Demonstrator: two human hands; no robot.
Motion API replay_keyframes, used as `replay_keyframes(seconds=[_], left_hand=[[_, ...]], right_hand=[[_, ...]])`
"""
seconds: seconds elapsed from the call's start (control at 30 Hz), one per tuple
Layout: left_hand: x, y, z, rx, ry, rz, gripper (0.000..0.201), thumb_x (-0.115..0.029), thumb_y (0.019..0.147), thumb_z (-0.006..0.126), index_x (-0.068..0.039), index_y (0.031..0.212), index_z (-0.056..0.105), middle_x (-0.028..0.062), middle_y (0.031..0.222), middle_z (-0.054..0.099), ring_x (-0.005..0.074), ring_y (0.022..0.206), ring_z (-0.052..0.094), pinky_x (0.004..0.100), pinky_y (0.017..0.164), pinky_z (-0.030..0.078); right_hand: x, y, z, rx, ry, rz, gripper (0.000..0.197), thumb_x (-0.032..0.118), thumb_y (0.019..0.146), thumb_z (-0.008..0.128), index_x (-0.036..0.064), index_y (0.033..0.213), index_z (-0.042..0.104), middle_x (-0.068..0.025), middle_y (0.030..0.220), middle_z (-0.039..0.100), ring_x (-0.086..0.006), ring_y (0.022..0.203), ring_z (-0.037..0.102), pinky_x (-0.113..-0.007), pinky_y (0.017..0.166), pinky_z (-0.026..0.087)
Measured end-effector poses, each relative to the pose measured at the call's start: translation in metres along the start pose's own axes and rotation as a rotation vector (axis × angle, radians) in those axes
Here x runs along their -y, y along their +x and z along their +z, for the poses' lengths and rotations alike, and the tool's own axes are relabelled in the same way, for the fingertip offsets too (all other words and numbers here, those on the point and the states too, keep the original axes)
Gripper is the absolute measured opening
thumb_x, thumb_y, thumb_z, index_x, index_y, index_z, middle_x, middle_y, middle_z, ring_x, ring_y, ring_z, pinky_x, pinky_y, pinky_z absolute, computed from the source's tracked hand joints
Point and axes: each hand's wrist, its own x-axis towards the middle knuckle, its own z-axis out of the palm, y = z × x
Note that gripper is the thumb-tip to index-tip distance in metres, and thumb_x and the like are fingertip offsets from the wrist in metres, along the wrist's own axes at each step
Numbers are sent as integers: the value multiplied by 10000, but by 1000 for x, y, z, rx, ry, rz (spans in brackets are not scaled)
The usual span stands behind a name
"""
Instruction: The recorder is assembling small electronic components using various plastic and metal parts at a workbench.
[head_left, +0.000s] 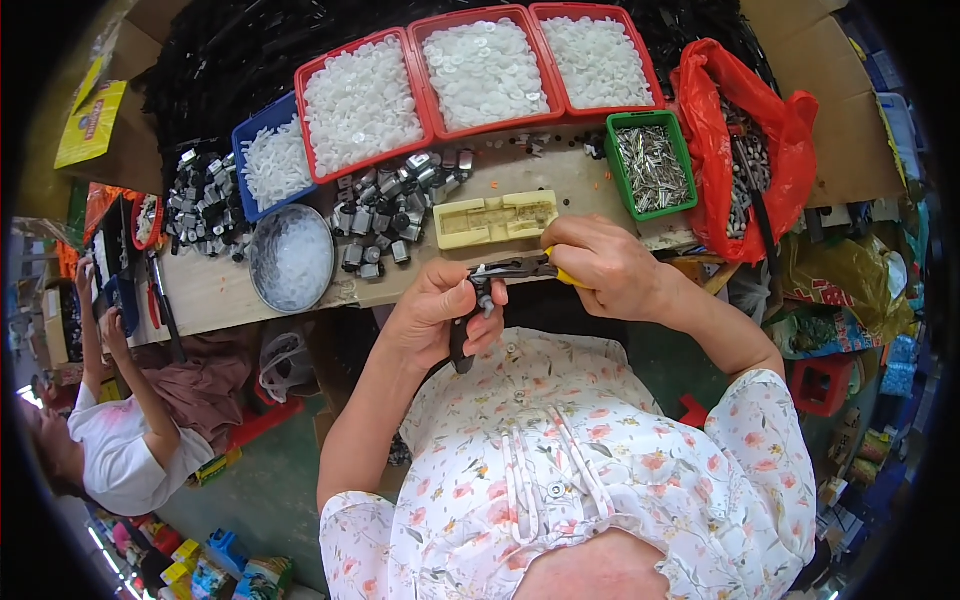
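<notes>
My right hand (610, 268) is closed round the yellow handles of a pair of pliers (522, 268). Their dark jaws reach left to a small black part (461, 348) with a white tip and a greyish pin. My left hand (432, 308) grips this part between thumb and fingers, just in front of the table's near edge. Its exact kind is hidden by the fingers. Behind both hands lies a pale yellow block with recesses (497, 221). Silver-and-black cylindrical pieces (385, 205), like small motors, are heaped to the left of the block.
Red trays (432, 125) of white plastic pieces line the back, beside a blue tray (247, 185). A round metal dish (262, 270) sits left. Metal pins fill a green tray (613, 180); right of it stands a red bag (708, 190). Another person (140, 440) works at far left.
</notes>
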Motion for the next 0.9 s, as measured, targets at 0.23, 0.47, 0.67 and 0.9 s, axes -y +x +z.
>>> replay_keyframes(seconds=[0.23,0.47,0.67,0.9], left_hand=[[-15,-61,-20,-421,908,-348,262,-179,951,633,73,994,690,69,692,641,190,578,624,301,557,514],[-5,-157,-67,-539,1851,-456,278,-155,914,681,46,1106,690,154,924,740,165,776,682,339,716,542],[-84,-100,-5,-474,1490,-229,311,-167,901,710,34,1138,683,125,905,734,113,781,645,293,715,527],[-196,43,-14,-442,1928,329,228,-151,894,714,16,1046,741,119,900,747,125,771,678,269,727,532]], right_hand=[[-28,5,2,-54,-38,104,176,-23,722,647,2,867,549,-161,1013,579,-358,927,590,-428,786,470],[-76,13,9,48,-397,306,246,1,749,646,5,984,574,-135,1070,544,-322,1057,543,-423,866,442],[-84,11,16,169,-526,337,336,1,762,647,20,1087,565,-143,1222,508,-330,1193,494,-462,1013,394],[-69,14,-7,213,-279,342,434,31,795,689,58,1202,542,-165,1336,467,-356,1276,450,-460,1050,382]])
